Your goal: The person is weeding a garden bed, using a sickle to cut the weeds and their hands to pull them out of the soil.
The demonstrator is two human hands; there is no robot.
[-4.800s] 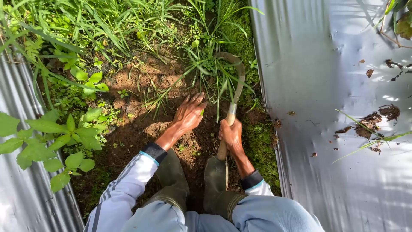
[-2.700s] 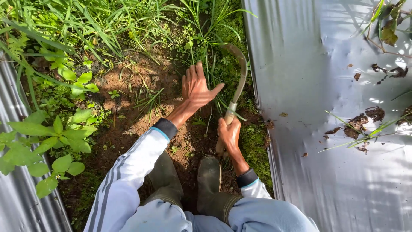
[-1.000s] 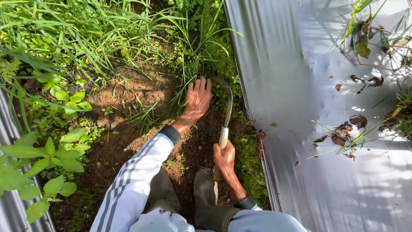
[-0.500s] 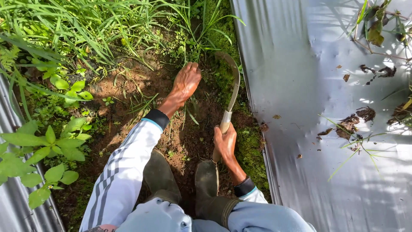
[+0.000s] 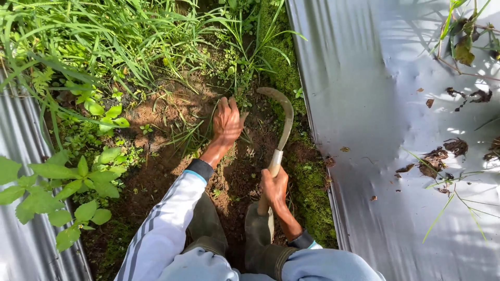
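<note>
While the right hand (image 5: 274,186) grips the sickle (image 5: 282,120) by its handle, the curved blade arcs over bare soil (image 5: 156,171).
Left hand (image 5: 227,121), fingers curled, closes around a grass tuft (image 5: 245,67); silver plastic mulch sheets (image 5: 375,104) flank the furrow on 2 sides.

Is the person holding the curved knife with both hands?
No, only the right hand grips the sickle; the left hand grabs a grass clump.
</note>
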